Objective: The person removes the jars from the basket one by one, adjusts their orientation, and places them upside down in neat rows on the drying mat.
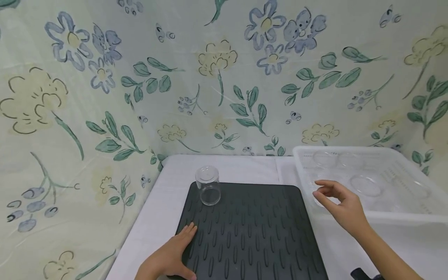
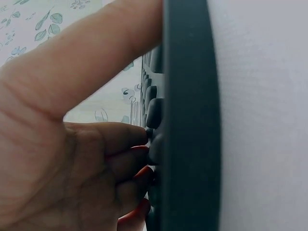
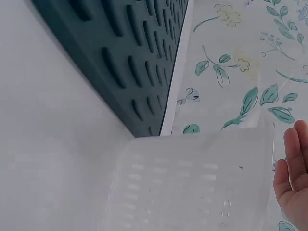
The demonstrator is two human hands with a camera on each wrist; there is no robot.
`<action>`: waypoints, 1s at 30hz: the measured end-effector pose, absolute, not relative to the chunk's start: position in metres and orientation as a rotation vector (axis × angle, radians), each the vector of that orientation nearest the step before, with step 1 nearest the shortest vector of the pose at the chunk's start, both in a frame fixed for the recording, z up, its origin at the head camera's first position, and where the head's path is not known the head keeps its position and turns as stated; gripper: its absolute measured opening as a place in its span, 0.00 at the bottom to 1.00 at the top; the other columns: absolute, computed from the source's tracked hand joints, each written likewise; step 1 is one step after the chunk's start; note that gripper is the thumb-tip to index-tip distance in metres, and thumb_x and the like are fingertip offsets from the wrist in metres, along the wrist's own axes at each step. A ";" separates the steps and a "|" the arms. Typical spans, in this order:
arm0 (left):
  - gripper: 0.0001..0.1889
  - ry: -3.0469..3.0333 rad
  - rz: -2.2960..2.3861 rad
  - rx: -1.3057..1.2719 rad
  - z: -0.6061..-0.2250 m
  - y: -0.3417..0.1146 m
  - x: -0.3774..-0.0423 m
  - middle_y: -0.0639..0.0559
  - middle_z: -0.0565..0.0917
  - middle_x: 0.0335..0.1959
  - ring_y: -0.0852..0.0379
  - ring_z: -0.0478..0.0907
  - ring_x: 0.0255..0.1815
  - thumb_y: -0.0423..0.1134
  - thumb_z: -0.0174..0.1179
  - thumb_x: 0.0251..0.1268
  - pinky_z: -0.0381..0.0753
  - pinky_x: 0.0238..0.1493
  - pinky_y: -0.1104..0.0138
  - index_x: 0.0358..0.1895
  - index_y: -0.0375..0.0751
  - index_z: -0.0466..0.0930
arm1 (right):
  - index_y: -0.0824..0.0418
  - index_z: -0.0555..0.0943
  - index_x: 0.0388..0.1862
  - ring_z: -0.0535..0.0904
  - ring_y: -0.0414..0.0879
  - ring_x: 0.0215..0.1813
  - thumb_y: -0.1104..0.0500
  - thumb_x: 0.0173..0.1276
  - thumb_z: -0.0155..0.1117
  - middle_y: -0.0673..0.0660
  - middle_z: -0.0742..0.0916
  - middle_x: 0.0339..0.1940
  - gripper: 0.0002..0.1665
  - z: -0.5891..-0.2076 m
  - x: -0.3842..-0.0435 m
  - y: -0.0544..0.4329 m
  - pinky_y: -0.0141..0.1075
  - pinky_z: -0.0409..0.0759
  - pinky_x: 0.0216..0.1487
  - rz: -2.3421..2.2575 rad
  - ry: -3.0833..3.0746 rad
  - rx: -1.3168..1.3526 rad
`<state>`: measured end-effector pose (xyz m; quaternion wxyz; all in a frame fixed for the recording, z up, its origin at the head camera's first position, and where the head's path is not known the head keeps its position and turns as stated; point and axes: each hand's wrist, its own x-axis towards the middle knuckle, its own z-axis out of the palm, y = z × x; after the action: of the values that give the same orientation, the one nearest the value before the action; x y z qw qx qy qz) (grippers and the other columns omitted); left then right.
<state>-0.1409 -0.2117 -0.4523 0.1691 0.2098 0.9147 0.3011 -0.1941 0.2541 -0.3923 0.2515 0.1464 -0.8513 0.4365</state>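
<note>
A clear glass jar [image 1: 208,186], or a cup of that shape, stands at the far left corner of the black ribbed mat [image 1: 250,229]. My left hand [image 1: 171,251] rests on the mat's left edge, fingers extended over its top. In the left wrist view, the thumb [image 2: 96,53] reaches to the mat's rim while the other fingertips touch the ridges. My right hand [image 1: 341,206] hovers by the near left side of the white plastic basket [image 1: 385,217], fingers loosely bent with nothing seen between them. Several clear round glass pieces [image 1: 365,186] show inside the basket.
White cloth covers the table [image 1: 150,217] under the mat and basket. A flower-printed curtain [image 1: 224,77] hangs behind and along the left side. Near the front right, a small black object [image 1: 360,274] lies by the right forearm.
</note>
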 end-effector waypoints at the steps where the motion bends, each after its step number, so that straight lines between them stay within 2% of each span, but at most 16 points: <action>1: 0.68 2.598 0.861 0.595 -0.452 -0.212 -0.141 0.35 0.50 0.77 0.35 0.46 0.76 0.58 0.81 0.30 0.52 0.64 0.32 0.76 0.30 0.51 | 0.64 0.81 0.51 0.77 0.27 0.40 0.65 0.63 0.69 0.42 0.85 0.33 0.17 -0.393 -0.193 0.258 0.20 0.72 0.38 1.180 -2.327 0.378; 8: 0.67 2.583 0.891 0.588 -0.453 -0.212 -0.138 0.34 0.50 0.77 0.33 0.46 0.76 0.56 0.81 0.33 0.52 0.63 0.31 0.75 0.29 0.51 | 0.63 0.81 0.51 0.75 0.22 0.40 0.63 0.65 0.69 0.37 0.84 0.33 0.16 -0.394 -0.178 0.288 0.18 0.71 0.35 1.132 -2.377 0.245; 17: 0.65 2.599 0.884 0.594 -0.451 -0.212 -0.136 0.34 0.51 0.76 0.33 0.47 0.75 0.55 0.81 0.34 0.54 0.64 0.33 0.75 0.28 0.51 | 0.56 0.82 0.49 0.73 0.18 0.38 0.61 0.65 0.69 0.28 0.81 0.31 0.13 -0.398 -0.171 0.326 0.16 0.70 0.32 1.137 -2.370 0.067; 24: 0.65 2.591 0.858 0.613 -0.452 -0.213 -0.138 0.36 0.50 0.77 0.33 0.47 0.75 0.58 0.79 0.37 0.57 0.65 0.36 0.76 0.29 0.50 | 0.52 0.81 0.45 0.68 0.13 0.36 0.58 0.66 0.69 0.20 0.75 0.30 0.10 -0.405 -0.169 0.352 0.15 0.67 0.29 1.068 -2.381 -0.097; 27: 0.65 2.585 0.858 0.609 -0.454 -0.213 -0.139 0.36 0.50 0.77 0.34 0.46 0.76 0.58 0.79 0.38 0.56 0.65 0.36 0.76 0.29 0.50 | 0.58 0.80 0.47 0.65 0.13 0.35 0.56 0.66 0.69 0.18 0.72 0.32 0.14 -0.408 -0.171 0.362 0.14 0.67 0.28 1.043 -2.398 -0.153; 30: 0.65 2.584 0.850 0.607 -0.454 -0.213 -0.139 0.36 0.50 0.77 0.34 0.46 0.76 0.57 0.79 0.38 0.56 0.64 0.35 0.76 0.29 0.50 | 0.68 0.76 0.56 0.61 0.14 0.37 0.52 0.67 0.68 0.21 0.70 0.36 0.26 -0.412 -0.175 0.371 0.12 0.65 0.30 1.004 -2.437 -0.207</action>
<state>-0.1386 -0.2134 -0.4536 0.1762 0.2144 0.9126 0.3003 -0.1749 0.3708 -0.4122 0.2463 -0.0757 -0.8933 0.3682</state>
